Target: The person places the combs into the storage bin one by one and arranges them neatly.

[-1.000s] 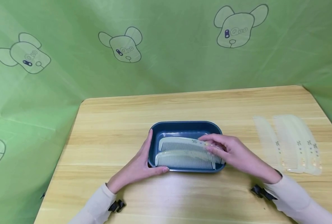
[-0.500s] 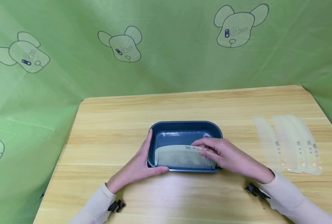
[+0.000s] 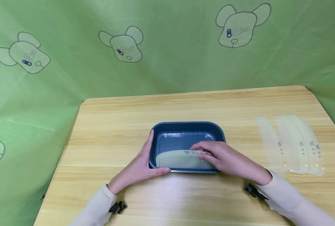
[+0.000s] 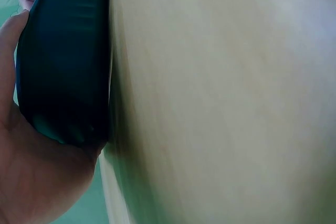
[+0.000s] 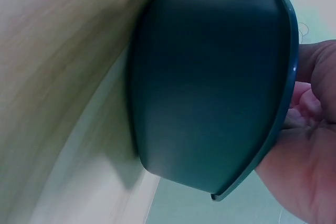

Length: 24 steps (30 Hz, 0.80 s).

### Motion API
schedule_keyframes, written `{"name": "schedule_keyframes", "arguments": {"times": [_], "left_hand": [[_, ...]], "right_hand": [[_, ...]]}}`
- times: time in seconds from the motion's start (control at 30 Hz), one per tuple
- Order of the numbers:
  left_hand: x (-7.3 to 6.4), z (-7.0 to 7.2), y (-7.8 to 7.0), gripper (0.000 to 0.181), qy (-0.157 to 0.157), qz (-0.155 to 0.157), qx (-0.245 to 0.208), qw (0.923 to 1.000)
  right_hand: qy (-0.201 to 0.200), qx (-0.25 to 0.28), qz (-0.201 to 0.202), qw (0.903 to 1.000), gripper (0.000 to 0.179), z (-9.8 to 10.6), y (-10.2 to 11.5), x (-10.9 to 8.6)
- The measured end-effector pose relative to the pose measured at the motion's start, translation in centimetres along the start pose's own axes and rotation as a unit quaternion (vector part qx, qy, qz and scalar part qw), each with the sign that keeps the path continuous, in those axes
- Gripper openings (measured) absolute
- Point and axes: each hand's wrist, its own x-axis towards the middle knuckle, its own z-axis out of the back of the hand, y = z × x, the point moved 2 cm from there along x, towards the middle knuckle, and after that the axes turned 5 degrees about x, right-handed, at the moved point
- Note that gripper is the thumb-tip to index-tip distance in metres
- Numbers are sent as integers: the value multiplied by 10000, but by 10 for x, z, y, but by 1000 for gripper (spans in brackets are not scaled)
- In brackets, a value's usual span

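Observation:
A dark blue rectangular tray (image 3: 184, 125) sits on the table in the head view. My left hand (image 3: 137, 163) holds its left end, thumb along the near side and fingers along the left side. Inside, against the near wall, a pale translucent comb (image 3: 178, 159) lies with teeth toward me. My right hand (image 3: 216, 153) pinches this comb near its right end, between thumb and fingers. Whether another comb lies beneath it is hidden. The wrist views show the tray's outer wall (image 4: 63, 61) with the left hand cupped round it, and the right hand (image 5: 310, 124) over the rim.
Several more pale combs (image 3: 293, 144) lie overlapping on the right side of the wooden table (image 3: 113, 125). Behind stands a green curtain (image 3: 170, 75) with printed bear heads.
The right hand has brought the pinched comb left and toward me, down over another comb along the tray's near wall. That lower comb no longer shows. My left hand has stayed put.

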Motion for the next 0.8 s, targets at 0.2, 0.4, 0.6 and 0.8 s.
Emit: {"name": "schedule_keyframes", "arguments": {"times": [0.2, 0.4, 0.6, 0.8], "left_hand": [[0, 0, 0, 137, -29, 14, -19, 10000], [0, 0, 0, 137, -42, -61, -55, 10000], [0, 0, 0, 136, -38, -77, -56, 9999], [0, -1, 1, 135, -57, -92, -61, 9999]], "right_hand": [[82, -102, -44, 9999, 21, -1, 1, 1], [75, -368, -4, 9993, 20, -4, 0, 1], [-246, -934, 406, 9945, 21, -11, 0, 1], [-377, -1337, 498, 9890, 20, -16, 0, -1]]}}
